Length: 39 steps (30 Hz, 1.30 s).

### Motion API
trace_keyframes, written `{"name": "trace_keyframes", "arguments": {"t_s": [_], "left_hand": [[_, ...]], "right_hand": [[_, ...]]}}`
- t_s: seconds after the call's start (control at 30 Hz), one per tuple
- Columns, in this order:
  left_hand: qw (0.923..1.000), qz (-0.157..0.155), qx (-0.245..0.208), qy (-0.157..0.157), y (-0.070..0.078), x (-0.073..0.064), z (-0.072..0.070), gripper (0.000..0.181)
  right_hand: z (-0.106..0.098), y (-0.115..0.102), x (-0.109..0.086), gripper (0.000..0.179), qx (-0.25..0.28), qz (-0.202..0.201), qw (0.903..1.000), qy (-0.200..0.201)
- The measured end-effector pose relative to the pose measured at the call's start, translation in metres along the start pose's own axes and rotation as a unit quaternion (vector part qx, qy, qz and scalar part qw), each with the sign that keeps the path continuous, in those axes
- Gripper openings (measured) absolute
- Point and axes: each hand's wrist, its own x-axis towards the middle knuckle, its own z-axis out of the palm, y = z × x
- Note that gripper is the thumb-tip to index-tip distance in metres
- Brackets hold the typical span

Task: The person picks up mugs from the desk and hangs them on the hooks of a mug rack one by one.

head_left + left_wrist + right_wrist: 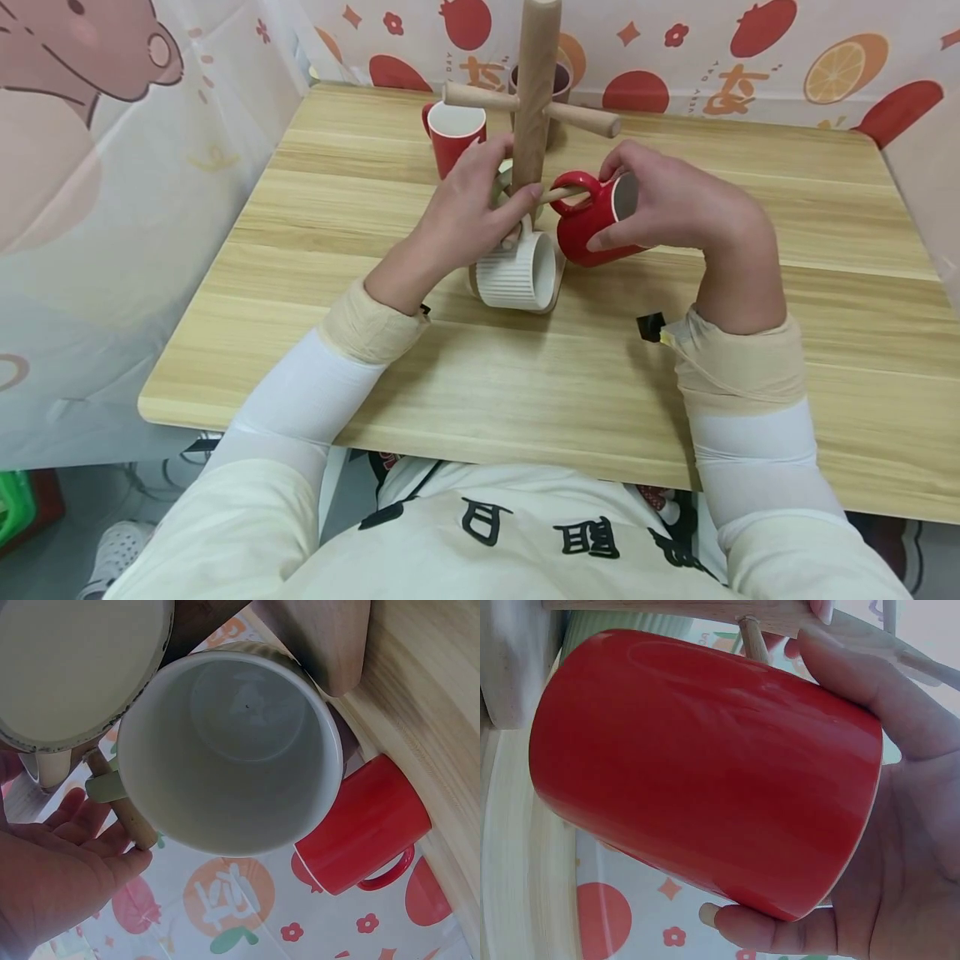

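My right hand (686,200) grips a red mug (581,242) at its rim, with the thumb on one side and fingers on the other. The mug lies tilted, and a peg of the wooden mug tree (532,125) passes into its handle loop. My left hand (468,204) holds the mug tree's post, thumb in front and fingers round behind near another peg. A white ribbed mug (513,275) hangs sideways low on the tree, below the left hand. Beside that hand in the left wrist view is a light green mug (232,750), its handle over a peg.
Another red mug (453,146) stands upright on the wooden table (337,208), behind the left hand. A dark brown mug (561,83) is partly hidden behind the post. Two upper pegs (588,118) stick out sideways. A printed curtain (675,50) borders the table's back.
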Motion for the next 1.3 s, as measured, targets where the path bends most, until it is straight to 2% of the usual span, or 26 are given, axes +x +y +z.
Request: {"name": "trace_keyframes", "arguments": {"t_s": [0.17, 0.33, 0.6, 0.83, 1.1, 1.3], "left_hand": [[1.0, -0.001, 0.005, -0.002, 0.0, 0.0, 0.0, 0.05], [1.0, -0.001, 0.007, -0.004, 0.0, 0.0, 0.0, 0.05], [0.9999, 0.009, -0.01, -0.009, -0.001, 0.002, 0.001, 0.046], [0.9993, -0.003, -0.02, -0.03, -0.002, 0.003, 0.002, 0.04], [0.999, 0.007, -0.028, -0.035, -0.005, 0.003, 0.003, 0.035], [0.999, 0.007, -0.031, -0.033, -0.006, 0.003, 0.004, 0.035]], "right_hand": [[0.003, -0.003, 0.005, 0.095, 0.004, -0.004, 0.9996, -0.026], [0.009, -0.006, 0.009, 0.095, 0.0, -0.01, 0.9988, -0.048], [0.014, -0.011, 0.012, 0.108, -0.018, 0.026, 0.997, -0.071], [0.016, -0.014, 0.013, 0.108, -0.034, 0.025, 0.9965, -0.073], [0.018, -0.014, 0.013, 0.106, -0.024, 0.023, 0.9967, -0.074], [0.017, -0.012, 0.013, 0.088, -0.001, -0.006, 0.997, -0.077]]}}
